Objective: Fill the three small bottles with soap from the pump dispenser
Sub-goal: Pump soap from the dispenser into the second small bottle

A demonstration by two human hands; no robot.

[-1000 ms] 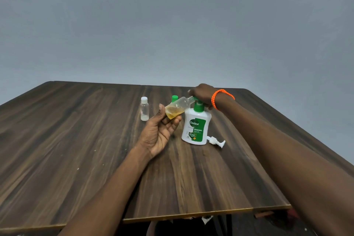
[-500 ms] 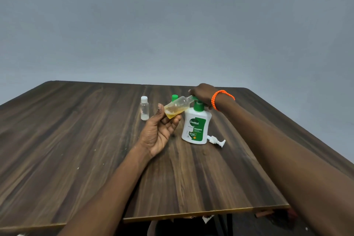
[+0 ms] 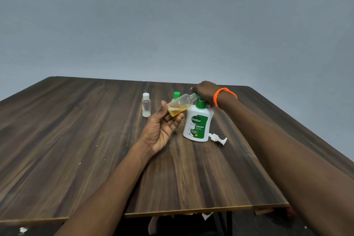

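Observation:
A white Dettol soap dispenser (image 3: pixel 198 123) with a green pump top stands on the wooden table (image 3: pixel 76 140). My right hand (image 3: pixel 204 90), with an orange bracelet at the wrist, rests on the pump head. My left hand (image 3: pixel 162 126) holds a small clear bottle (image 3: pixel 179 105) tilted, its mouth at the pump spout, with yellow soap pooled in its lower end. A second small clear bottle (image 3: pixel 146 105) with a white cap stands upright to the left. A third bottle is mostly hidden behind the held one; only its green cap (image 3: pixel 176 95) shows.
A loose white pump part (image 3: pixel 218 138) lies on the table just right of the dispenser's base. The table's near edge runs across the bottom of the view, and a plain grey wall stands behind the table.

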